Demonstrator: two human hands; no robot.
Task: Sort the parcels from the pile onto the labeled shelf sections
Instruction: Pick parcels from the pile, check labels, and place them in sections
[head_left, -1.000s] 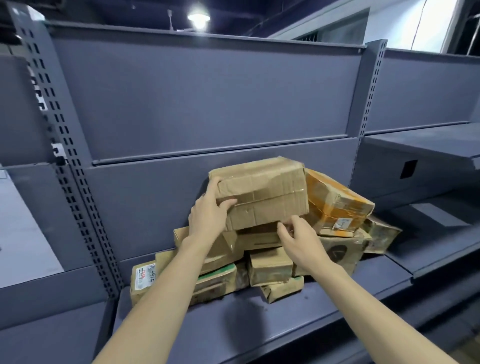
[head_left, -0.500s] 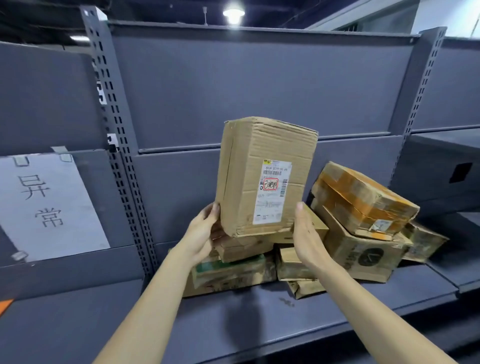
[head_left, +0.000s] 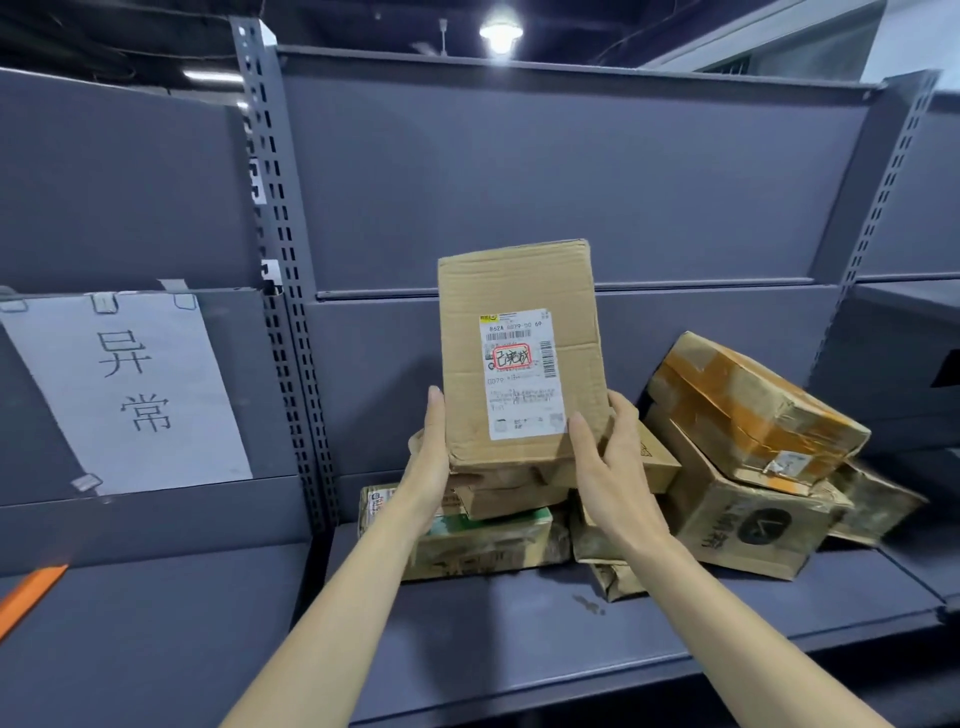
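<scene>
Head view: one cardboard parcel (head_left: 519, 358) is held upright above the pile (head_left: 675, 493), its shipping label (head_left: 521, 374) facing the camera. The left hand (head_left: 431, 457) and the right hand (head_left: 605, 457) clamp its lower side edges. The pile lies at the back of the middle shelf (head_left: 519, 639). The section with the paper sign (head_left: 130, 389) shows no parcel, so sorting seems just started.

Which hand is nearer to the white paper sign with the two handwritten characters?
Left. The left hand grips the held box on the side facing the sign; the right hand grips the box's far side, farther from the sign.
</scene>
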